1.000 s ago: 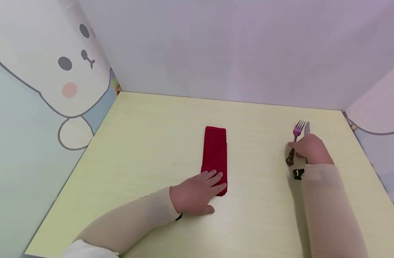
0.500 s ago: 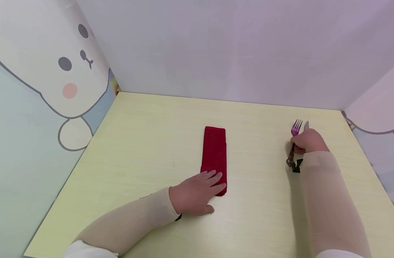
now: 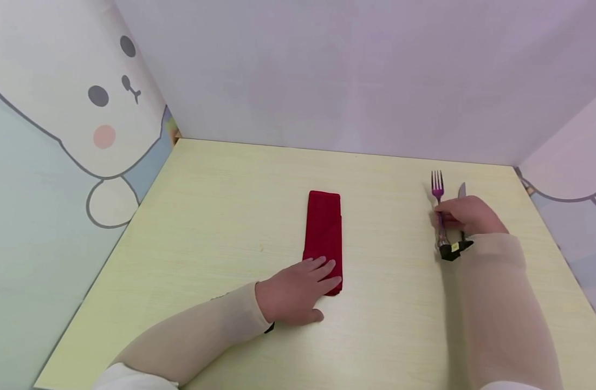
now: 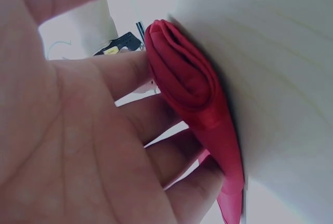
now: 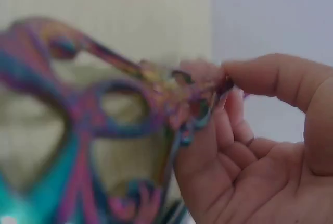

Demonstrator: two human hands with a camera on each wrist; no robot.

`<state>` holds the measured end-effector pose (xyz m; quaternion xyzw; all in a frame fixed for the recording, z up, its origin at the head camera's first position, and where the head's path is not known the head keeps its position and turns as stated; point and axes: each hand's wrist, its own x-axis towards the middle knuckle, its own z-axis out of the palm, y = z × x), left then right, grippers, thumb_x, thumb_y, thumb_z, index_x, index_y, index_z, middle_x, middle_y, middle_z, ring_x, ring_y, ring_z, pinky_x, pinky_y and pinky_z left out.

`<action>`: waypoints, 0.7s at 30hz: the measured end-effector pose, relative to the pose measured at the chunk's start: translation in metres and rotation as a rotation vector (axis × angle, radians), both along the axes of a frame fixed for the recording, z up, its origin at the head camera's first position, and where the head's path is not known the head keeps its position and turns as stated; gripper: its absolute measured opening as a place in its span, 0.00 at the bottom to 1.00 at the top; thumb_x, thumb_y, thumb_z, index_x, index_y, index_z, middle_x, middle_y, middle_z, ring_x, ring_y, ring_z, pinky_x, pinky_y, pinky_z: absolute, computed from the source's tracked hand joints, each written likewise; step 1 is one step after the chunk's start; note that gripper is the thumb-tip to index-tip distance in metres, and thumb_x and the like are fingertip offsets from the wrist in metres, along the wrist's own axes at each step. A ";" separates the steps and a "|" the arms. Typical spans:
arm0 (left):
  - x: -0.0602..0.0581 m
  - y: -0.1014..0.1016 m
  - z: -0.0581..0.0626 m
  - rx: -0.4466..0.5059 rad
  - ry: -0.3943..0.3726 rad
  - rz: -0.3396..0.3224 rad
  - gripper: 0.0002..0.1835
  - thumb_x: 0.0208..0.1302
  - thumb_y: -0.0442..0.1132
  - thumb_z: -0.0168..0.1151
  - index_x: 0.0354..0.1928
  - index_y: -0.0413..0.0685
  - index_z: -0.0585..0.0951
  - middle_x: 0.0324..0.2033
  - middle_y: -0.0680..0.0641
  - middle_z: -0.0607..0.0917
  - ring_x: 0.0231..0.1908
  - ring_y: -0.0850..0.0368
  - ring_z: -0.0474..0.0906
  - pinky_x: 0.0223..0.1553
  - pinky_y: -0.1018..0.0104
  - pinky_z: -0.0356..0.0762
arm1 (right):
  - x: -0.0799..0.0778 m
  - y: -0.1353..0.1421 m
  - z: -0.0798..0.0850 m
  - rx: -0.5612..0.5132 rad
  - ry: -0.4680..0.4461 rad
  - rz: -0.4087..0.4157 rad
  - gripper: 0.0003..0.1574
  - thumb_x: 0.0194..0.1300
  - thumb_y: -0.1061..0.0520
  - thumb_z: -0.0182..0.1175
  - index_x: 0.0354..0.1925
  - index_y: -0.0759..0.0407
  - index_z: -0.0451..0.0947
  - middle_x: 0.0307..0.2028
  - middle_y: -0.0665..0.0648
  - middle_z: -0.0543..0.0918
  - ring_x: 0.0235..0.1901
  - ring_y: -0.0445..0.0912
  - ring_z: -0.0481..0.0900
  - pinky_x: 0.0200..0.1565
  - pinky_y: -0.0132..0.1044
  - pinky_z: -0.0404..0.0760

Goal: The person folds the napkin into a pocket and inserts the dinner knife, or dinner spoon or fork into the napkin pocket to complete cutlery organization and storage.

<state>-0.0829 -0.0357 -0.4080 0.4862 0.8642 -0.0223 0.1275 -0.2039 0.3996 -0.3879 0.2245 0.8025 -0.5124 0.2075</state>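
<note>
A folded red cloth napkin (image 3: 323,225) lies lengthwise on the table. My left hand (image 3: 293,295) rests its extended fingers on the near end of it. In the left wrist view, the fingers touch the side of the rolled layers of the napkin (image 4: 210,122). At the right, my right hand (image 3: 472,214) pinches a purple-tinted fork (image 3: 437,192) by its shaft, tines pointing away. The right wrist view shows the ornate openwork handle of the fork (image 5: 83,109) close up, blurred, between thumb and fingers. A knife (image 3: 462,190) shows its blade beyond the right hand, which hides its middle.
The pale wooden table (image 3: 239,189) meets a plain light wall (image 3: 327,81) at the back. A side wall with a cartoon animal print (image 3: 117,108) stands at the left, another panel (image 3: 571,162) at the right.
My right hand has taken the fork up and away from the knife, and the fork now points straighter to the back, farther left. The left hand and napkin have stayed put.
</note>
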 end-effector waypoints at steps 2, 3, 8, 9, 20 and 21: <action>0.000 0.000 0.000 0.001 0.004 -0.002 0.37 0.71 0.56 0.62 0.77 0.54 0.67 0.77 0.45 0.63 0.77 0.47 0.56 0.75 0.63 0.51 | 0.002 -0.002 0.002 -0.197 0.034 -0.044 0.08 0.77 0.60 0.59 0.44 0.63 0.84 0.32 0.52 0.88 0.35 0.43 0.86 0.48 0.37 0.84; 0.000 0.000 0.000 0.001 0.006 -0.002 0.37 0.71 0.57 0.62 0.77 0.54 0.67 0.77 0.46 0.63 0.77 0.47 0.56 0.75 0.63 0.51 | 0.003 -0.004 0.004 -0.295 0.044 -0.069 0.07 0.76 0.62 0.60 0.41 0.60 0.85 0.34 0.53 0.88 0.36 0.43 0.87 0.45 0.36 0.86; 0.000 0.000 0.001 -0.003 0.008 -0.004 0.37 0.71 0.57 0.62 0.77 0.54 0.67 0.77 0.46 0.64 0.77 0.48 0.57 0.75 0.63 0.52 | 0.006 -0.013 0.011 -0.497 0.079 -0.186 0.09 0.72 0.64 0.63 0.37 0.53 0.88 0.37 0.53 0.88 0.38 0.44 0.86 0.44 0.35 0.85; 0.000 0.000 0.001 -0.003 0.007 -0.004 0.37 0.71 0.57 0.62 0.77 0.54 0.67 0.77 0.46 0.64 0.77 0.48 0.57 0.75 0.64 0.52 | 0.007 -0.015 0.012 -0.517 0.085 -0.201 0.08 0.72 0.64 0.63 0.38 0.53 0.87 0.37 0.53 0.88 0.39 0.44 0.86 0.44 0.35 0.85; -0.001 0.003 -0.001 0.003 -0.008 0.001 0.37 0.71 0.57 0.62 0.78 0.54 0.67 0.77 0.46 0.64 0.77 0.48 0.56 0.75 0.63 0.51 | 0.008 -0.032 0.014 -0.580 0.116 -0.248 0.14 0.71 0.62 0.66 0.51 0.54 0.76 0.40 0.52 0.84 0.43 0.45 0.84 0.46 0.35 0.85; -0.002 0.004 -0.001 0.005 -0.009 0.001 0.37 0.71 0.57 0.62 0.78 0.54 0.67 0.77 0.46 0.63 0.77 0.48 0.56 0.75 0.63 0.51 | 0.007 -0.034 0.014 -0.592 0.119 -0.246 0.13 0.71 0.61 0.66 0.51 0.54 0.76 0.40 0.53 0.83 0.42 0.45 0.84 0.45 0.35 0.85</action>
